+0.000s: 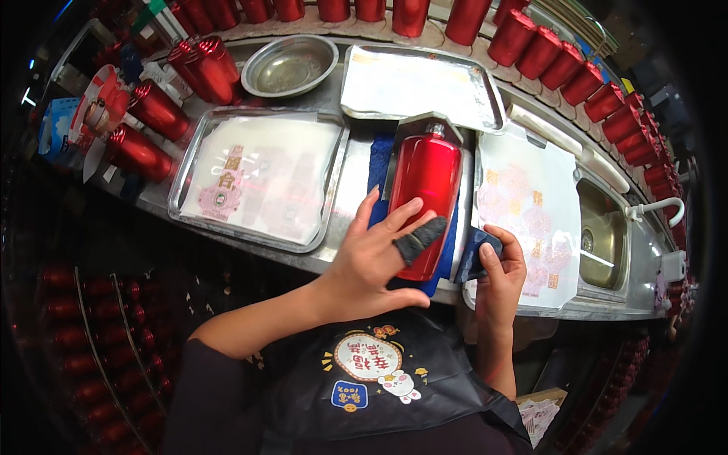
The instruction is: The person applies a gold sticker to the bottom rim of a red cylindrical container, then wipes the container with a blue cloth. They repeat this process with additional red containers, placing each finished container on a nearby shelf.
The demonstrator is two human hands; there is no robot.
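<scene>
A glossy red bottle lies in a cradle on a blue cloth, its silver neck pointing away from me. My left hand rests spread over the bottle's lower part; a dark fabric cover wraps one finger. Between the thumb and fingers of my right hand is a dark blue squeegee-like pad, just right of the bottle's base. Clear sheets with pink and gold printed decals lie in the left metal tray and on the right one, where the decal sheet covers most of the tray.
Behind the bottle are a metal tray with white paper and a steel bowl. Red bottles line the counter's far edge; more stand at left. A steel sink with a white tap is at right.
</scene>
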